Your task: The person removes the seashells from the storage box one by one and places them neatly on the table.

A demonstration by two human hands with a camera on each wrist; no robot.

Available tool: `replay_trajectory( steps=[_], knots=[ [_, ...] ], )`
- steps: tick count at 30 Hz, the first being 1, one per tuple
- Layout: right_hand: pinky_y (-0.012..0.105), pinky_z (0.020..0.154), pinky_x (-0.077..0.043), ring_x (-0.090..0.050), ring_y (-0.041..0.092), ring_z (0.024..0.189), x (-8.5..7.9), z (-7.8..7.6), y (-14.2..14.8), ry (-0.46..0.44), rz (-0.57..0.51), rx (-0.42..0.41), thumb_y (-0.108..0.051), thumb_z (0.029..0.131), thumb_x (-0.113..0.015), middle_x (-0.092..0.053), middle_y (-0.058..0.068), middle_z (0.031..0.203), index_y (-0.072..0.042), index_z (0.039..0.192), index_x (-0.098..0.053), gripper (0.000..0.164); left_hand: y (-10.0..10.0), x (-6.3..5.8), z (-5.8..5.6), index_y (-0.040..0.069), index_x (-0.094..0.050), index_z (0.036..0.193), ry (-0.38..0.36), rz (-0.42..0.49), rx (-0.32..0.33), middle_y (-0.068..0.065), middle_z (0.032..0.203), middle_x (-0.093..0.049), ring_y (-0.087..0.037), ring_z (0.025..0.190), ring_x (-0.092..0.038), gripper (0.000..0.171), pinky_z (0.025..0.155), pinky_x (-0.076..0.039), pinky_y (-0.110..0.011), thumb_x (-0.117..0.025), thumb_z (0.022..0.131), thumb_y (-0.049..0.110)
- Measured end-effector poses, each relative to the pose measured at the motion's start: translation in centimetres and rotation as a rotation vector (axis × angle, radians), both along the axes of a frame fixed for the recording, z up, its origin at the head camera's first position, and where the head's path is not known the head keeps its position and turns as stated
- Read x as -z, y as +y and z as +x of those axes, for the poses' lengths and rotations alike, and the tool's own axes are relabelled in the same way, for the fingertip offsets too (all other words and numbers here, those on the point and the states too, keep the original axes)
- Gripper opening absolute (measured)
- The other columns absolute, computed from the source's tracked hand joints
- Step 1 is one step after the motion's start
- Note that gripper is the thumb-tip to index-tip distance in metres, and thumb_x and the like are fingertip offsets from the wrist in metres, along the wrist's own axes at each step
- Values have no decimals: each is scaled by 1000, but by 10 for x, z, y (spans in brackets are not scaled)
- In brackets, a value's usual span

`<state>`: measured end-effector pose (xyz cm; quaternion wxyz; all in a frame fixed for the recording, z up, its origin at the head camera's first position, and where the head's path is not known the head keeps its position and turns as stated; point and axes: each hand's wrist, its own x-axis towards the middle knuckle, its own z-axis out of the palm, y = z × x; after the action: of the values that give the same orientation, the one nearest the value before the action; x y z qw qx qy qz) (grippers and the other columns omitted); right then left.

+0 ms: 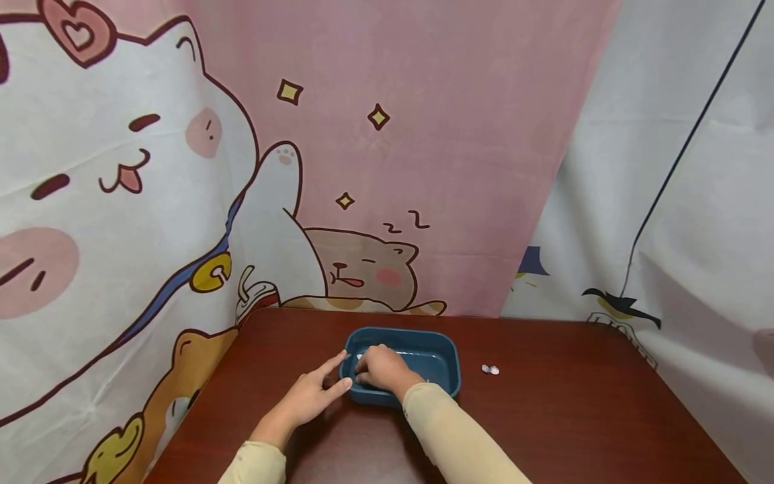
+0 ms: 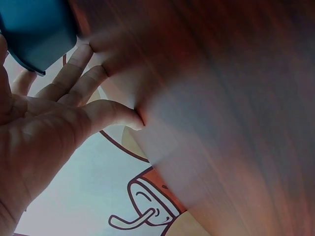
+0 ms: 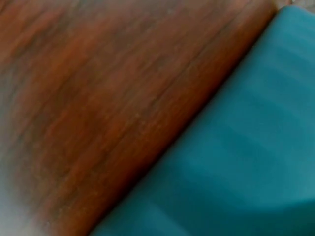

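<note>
A dark blue rectangular basin (image 1: 455,359) sits on the reddish-brown table. At its left end is my left hand (image 1: 306,398), with index finger and thumb extended towards the rim; in the left wrist view this hand (image 2: 44,123) has its fingers spread, close to the basin (image 2: 37,34). My right hand (image 1: 384,368) reaches down inside the basin with bent fingers. A small white piece (image 1: 359,357) shows beside those fingers; whether they pinch anything is hidden. The right wrist view is filled by the basin's outer wall (image 3: 246,142) and table, without the hand.
Two small whitish pieces (image 1: 490,370) lie on the table (image 1: 574,410) to the right of the basin. A cartoon-printed cloth (image 1: 471,168) hangs behind the table and along its left side, with whitish cloth on the right.
</note>
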<state>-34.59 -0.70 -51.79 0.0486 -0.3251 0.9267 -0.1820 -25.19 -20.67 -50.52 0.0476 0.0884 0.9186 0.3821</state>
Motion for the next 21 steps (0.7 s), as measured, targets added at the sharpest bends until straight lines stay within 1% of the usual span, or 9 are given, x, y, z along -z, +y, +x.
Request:
replay_trajectory(
  steps=[2, 5, 7, 9, 14, 18, 21],
  knots=[
    [30, 86, -62, -73, 5, 88, -1, 1, -2, 48, 20, -12, -25, 94, -84, -82, -10, 96, -21, 102, -87, 10, -1, 0, 0, 25, -41, 166, 3, -6, 2, -17, 138, -72, -33, 126, -69, 68, 107, -51, -64, -62, 107, 49],
    [28, 81, -61, -68, 2, 79, -1, 3, -4, 84, 29, -13, -24, 93, -85, -79, -12, 88, -21, 95, -86, 4, -1, 1, -1, 26, -41, 166, 1, -7, 4, -16, 139, -71, -33, 127, -69, 67, 107, -52, -63, -62, 107, 49],
    [27, 78, -60, -65, 1, 76, -1, 4, -5, 85, 24, -6, -24, 92, -86, -78, -13, 85, -21, 91, -85, 3, -1, 2, -1, 25, -41, 167, 0, -3, 6, -16, 138, -72, -33, 126, -69, 67, 107, -52, -63, -62, 107, 49],
    [25, 77, -60, -66, 0, 75, -1, 4, -5, 82, 21, -3, -24, 92, -86, -79, -13, 84, -22, 89, -86, 4, 0, 3, 0, 26, -41, 167, -2, 2, 2, -16, 139, -71, -32, 126, -69, 68, 108, -51, -63, -62, 106, 50],
    [23, 78, -61, -73, -1, 83, 0, 4, -2, 70, 23, -21, -25, 91, -86, -83, -12, 89, -22, 94, -89, 5, 1, 3, 0, 26, -41, 166, -3, 5, -7, -18, 142, -70, -34, 127, -69, 69, 108, -51, -64, -64, 106, 51],
    [23, 81, -62, -74, 0, 87, -1, 3, 0, 50, 47, -44, -25, 92, -86, -83, -11, 93, -21, 100, -89, 10, 1, 3, 0, 27, -41, 166, -8, 4, -12, -19, 142, -70, -35, 127, -69, 68, 108, -51, -64, -64, 106, 50],
    [22, 80, -61, -72, -1, 86, -3, 3, 1, 67, 62, -72, -25, 92, -86, -83, -12, 93, -22, 101, -88, 9, 0, 2, 0, 27, -41, 166, -12, -1, -16, -19, 143, -69, -35, 129, -68, 70, 108, -51, -65, -63, 105, 52]
  ],
)
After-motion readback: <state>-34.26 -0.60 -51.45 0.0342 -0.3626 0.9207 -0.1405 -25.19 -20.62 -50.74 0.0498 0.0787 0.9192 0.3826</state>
